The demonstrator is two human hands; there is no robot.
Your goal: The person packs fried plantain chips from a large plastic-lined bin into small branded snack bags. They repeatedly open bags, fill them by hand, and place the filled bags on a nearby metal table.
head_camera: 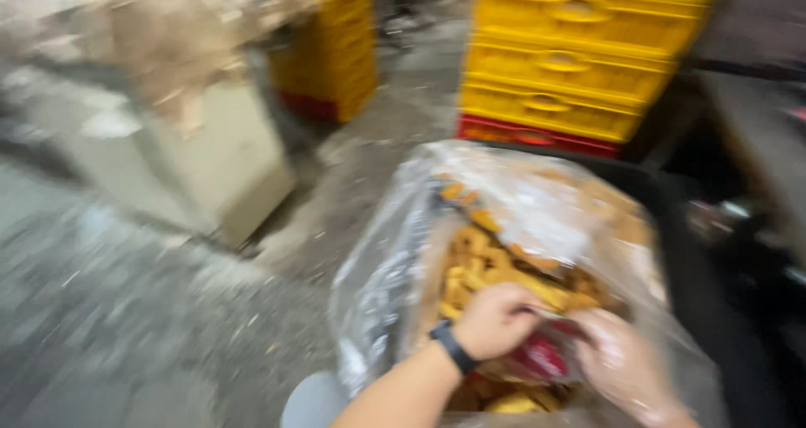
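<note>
Both hands work inside a clear plastic bag [395, 260] of golden fried snacks [483, 268], the left hand [495, 319] closed on a red scoop [541, 357], the right hand [621, 365] gloved, its grip unclear; careless scooping could spill pieces onto the floor [168, 327].

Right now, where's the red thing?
In the head view, lower right: the red thing sits inside the clear plastic bag, between both hands, beside the yellow pieces.

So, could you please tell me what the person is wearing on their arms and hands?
The left hand is bare, with a dark band like a watch or tracker strapped around the wrist and no sleeve on the forearm. The right hand looks whitish and glossy, perhaps a thin clear glove, though blur leaves that uncertain.
</note>
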